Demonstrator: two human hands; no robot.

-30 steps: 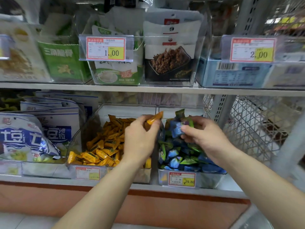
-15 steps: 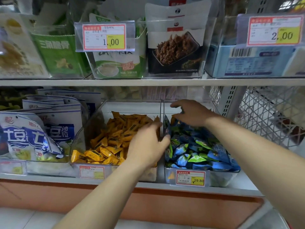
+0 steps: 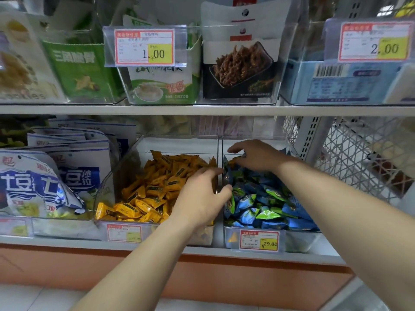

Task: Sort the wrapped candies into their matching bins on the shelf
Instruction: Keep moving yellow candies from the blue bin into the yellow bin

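Since the earlier frame the left hand (image 3: pixel 199 196) has dropped from holding an orange candy aloft and the right hand (image 3: pixel 256 157) has reached from the front of its bin to the back.

Now the left hand is lying palm down with fingers apart on the orange candies (image 3: pixel 157 182), at the three o'clock side of the orange bin (image 3: pixel 107 189), its thumb crossing the clear divider; nothing is showing in its grasp. The right hand is hovering at the twelve o'clock end of the blue bin (image 3: pixel 301 241), fingers curling down into the blue and green candies (image 3: pixel 265 205). A scrap of orange wrapper (image 3: pixel 232 163) is peeking out at nine o'clock of its fingertips; whether the fingers are pinching it I cannot tell.

That scrap is probably a stray that belongs with the orange pile. To do the step well, the right hand should be pinching only that one wrapper by its crimped end, lifting straight up so no blue pieces are dragging along, then passing it over the divider toward nine o'clock. The left hand should be clearing off the divider to avoid tipping candies across.
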